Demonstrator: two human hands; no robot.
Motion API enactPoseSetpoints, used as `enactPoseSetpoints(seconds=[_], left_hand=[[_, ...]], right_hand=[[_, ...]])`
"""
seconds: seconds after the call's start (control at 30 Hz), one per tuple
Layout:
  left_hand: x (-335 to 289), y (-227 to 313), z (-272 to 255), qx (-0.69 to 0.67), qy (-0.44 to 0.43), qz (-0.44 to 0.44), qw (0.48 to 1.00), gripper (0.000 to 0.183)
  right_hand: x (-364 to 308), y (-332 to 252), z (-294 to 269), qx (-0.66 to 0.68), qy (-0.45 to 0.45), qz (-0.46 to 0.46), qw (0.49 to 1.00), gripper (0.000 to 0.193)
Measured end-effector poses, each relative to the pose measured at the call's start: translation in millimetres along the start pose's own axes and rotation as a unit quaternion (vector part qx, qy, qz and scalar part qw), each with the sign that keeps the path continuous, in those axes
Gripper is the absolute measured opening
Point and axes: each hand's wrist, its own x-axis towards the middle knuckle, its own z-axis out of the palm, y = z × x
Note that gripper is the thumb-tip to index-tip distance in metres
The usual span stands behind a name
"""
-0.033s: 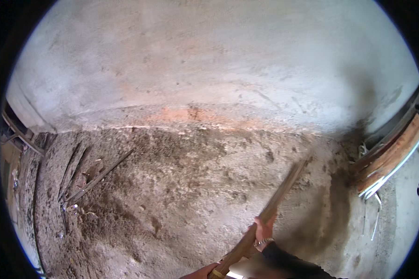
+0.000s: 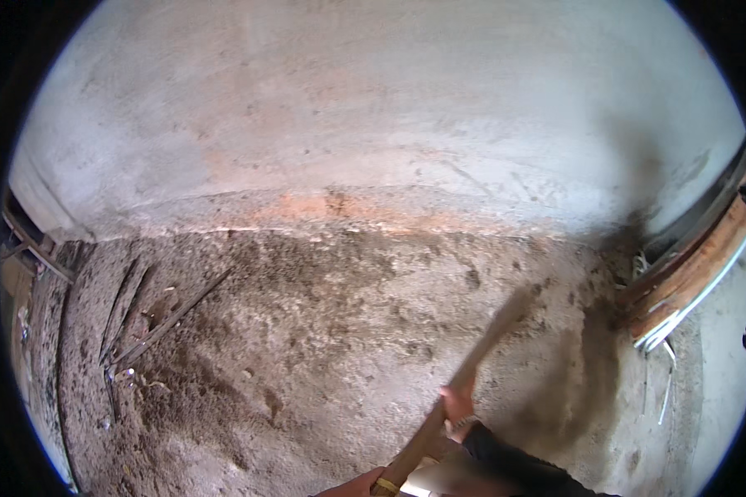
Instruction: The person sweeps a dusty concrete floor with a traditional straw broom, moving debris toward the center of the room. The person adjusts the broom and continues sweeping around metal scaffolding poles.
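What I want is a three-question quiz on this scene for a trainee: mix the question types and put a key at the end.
1. Multiple choice: which is farther up the picture on the long brown tool?
A) the left grip
B) the right grip

2. True or false: a yellow band shows on the tool, close to the left grip.

3. Fill in: a long grey-brown stick lies on the dirt-covered floor, toward the picture's ____ side.

Key: 1. B; 2. true; 3. left
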Motion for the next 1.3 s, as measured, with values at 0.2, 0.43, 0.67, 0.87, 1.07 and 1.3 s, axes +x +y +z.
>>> enactPoseSetpoints(seconds=[0.2,0.43,0.67,0.87,1.07,1.3], left_hand=[[17.7,0.1,44.1,-0.018,0.193,-0.018,0.981,0.067],[-13.8,3.6,11.6,0.059,0.120,-0.013,0.991,0.071],[-18.2,23.5,41.9,0.101,0.226,0.032,0.968,0.071],[-22.1,5.3,18.3,-0.007,0.146,-0.013,0.989,0.062],[-11.6,19.9,21.5,0.005,0.122,0.056,0.991,0.062],[-66.2,21.7,33.2,-0.034,0.078,-0.019,0.996,0.072]], right_hand=[[48.8,-2.3,46.6,-0.132,-0.248,-0.150,0.948,0.099],[14.8,7.9,25.1,-0.215,-0.099,-0.068,0.969,0.103],[33.3,-4.7,45.7,-0.105,-0.213,-0.120,0.964,0.101],[10.7,-14.5,36.7,-0.245,-0.202,-0.192,0.929,0.100],[58.9,-17.7,53.9,-0.290,-0.118,-0.336,0.888,0.114],[-40.3,2.2,5.1,-0.194,-0.222,-0.050,0.954,0.119]])
